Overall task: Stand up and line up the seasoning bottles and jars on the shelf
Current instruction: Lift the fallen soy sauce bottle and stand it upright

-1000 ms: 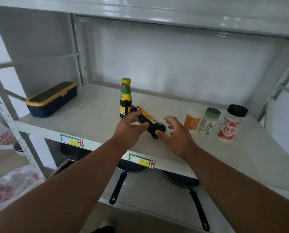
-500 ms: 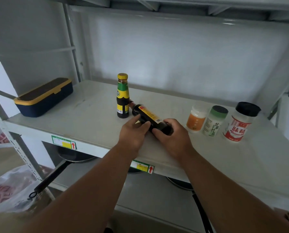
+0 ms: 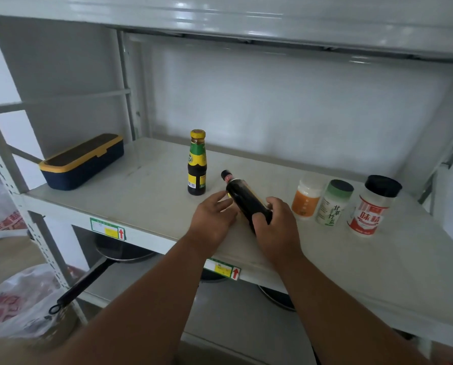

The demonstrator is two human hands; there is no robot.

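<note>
On the shelf (image 3: 141, 196), the tilted dark bottle (image 3: 246, 201) lies just right of the upright yellow-capped bottle (image 3: 197, 164); swung up carelessly, its neck could topple that neighbour. The right hand (image 3: 278, 230) curls round its base. The left hand (image 3: 212, 222) touches its side, fingers loosely extended.

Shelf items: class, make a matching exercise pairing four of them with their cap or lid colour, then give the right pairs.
Things:
1. Upright sauce bottle
2. Tilted dark bottle
3. Orange jar
4. Red-label jar

Cap or lid colour:
A. White
B. Black
C. Yellow
D. Red

Pairs: 1-C, 2-D, 3-A, 4-B
</note>
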